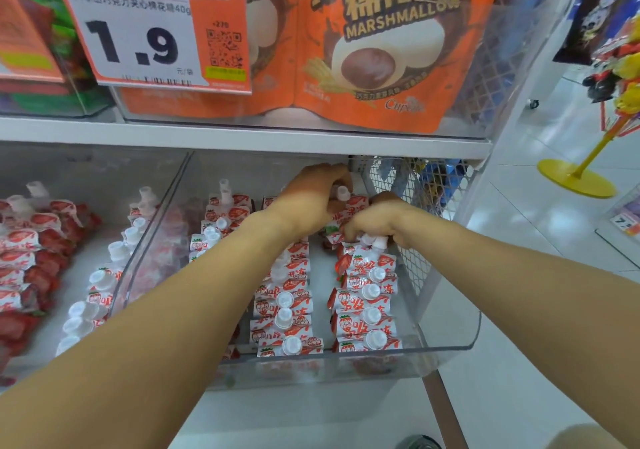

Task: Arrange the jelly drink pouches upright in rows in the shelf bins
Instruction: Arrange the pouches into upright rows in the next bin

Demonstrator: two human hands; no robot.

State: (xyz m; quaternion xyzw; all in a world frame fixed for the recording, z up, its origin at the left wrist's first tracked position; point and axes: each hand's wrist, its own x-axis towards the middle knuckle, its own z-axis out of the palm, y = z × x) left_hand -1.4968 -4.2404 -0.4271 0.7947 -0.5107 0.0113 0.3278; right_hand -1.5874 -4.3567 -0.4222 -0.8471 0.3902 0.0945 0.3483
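Observation:
Red and white strawberry jelly pouches with white caps stand in rows inside a clear plastic bin [446, 346] on the lower shelf. The right row [367, 298] and the middle row [287, 305] stand upright. At the back of the bin my left hand [313, 199] grips a pouch [349, 206] near its cap. Just in front of it, my right hand [379, 221] is closed on the capped tops of pouches [372, 242] at the far end of the right row. My left forearm hides part of the left row [214, 227].
A second clear bin [152, 213] to the left holds more strawberry pouches, some lying loose. The shelf above [242, 137] carries orange marshmallow bags and a price tag reading 1.9. A wire mesh panel [408, 185] closes the shelf's right side. A yellow stand sits on the white floor at right.

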